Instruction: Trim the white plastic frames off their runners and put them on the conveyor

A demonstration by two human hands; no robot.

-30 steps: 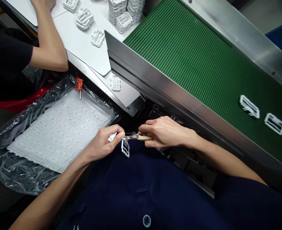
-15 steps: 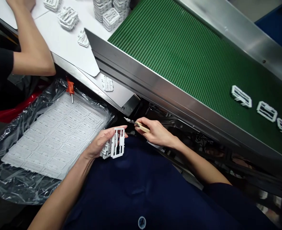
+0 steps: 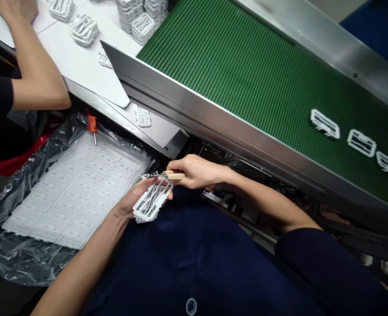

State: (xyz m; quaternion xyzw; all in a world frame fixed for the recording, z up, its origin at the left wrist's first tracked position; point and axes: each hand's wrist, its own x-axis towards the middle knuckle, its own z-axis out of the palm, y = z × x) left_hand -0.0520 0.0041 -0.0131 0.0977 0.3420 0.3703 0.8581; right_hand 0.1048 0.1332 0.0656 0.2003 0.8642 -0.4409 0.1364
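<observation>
Green conveyor belt (image 3: 233, 96); steel frame (image 3: 194, 116); white table (image 3: 81, 70)

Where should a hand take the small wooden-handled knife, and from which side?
Grip the pale wooden handle from the right, where the right hand holds it. The handle is the only part clear of the edge: the narrow metal blade points left, over the white plastic lattice frame in the left hand.

The left hand (image 3: 131, 202) lies cupped and palm-up, its left forearm (image 3: 78, 263) angling in from below. Just beyond it sits the right hand (image 3: 197, 171), fingers (image 3: 177, 165) curled in a closed grip, with the right forearm (image 3: 262, 197) reaching across level.
</observation>
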